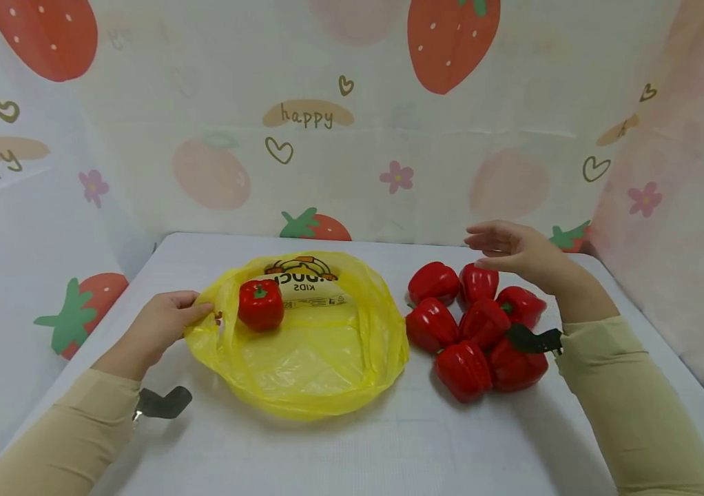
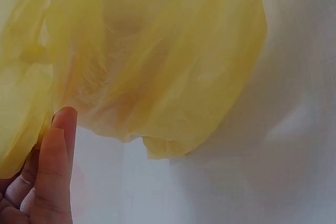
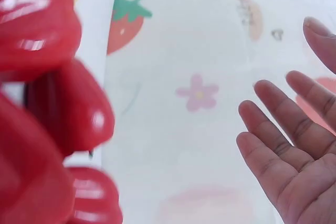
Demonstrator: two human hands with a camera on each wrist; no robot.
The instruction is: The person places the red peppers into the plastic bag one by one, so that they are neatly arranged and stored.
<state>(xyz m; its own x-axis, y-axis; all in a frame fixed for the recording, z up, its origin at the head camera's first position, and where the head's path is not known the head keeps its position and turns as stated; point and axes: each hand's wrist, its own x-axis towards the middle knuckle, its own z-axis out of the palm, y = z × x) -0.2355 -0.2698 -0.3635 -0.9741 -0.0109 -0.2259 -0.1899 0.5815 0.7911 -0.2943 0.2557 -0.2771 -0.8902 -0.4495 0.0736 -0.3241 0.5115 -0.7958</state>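
Observation:
A yellow plastic bag (image 1: 302, 375) lies spread with its mouth wide on the white table, and one red bell pepper (image 1: 260, 305) sits inside it, toward the left. My left hand (image 1: 166, 320) pinches the bag's left rim between thumb and fingers; the left wrist view shows the thin yellow film (image 2: 173, 77) hanging by those fingers (image 2: 52, 166). Above a cluster of several red bell peppers (image 1: 482, 324) to the right of the bag, my right hand (image 1: 516, 255) is raised. Its fingers are spread and nothing is in them, as the right wrist view also shows.
The white table (image 1: 352, 455) ends at a back wall of fabric (image 1: 389, 138) printed with strawberries, hearts and flowers. Similar fabric hangs at both sides. The pepper cluster stands close to the bag's right edge. Each wrist wears a black strap mount (image 1: 166, 403).

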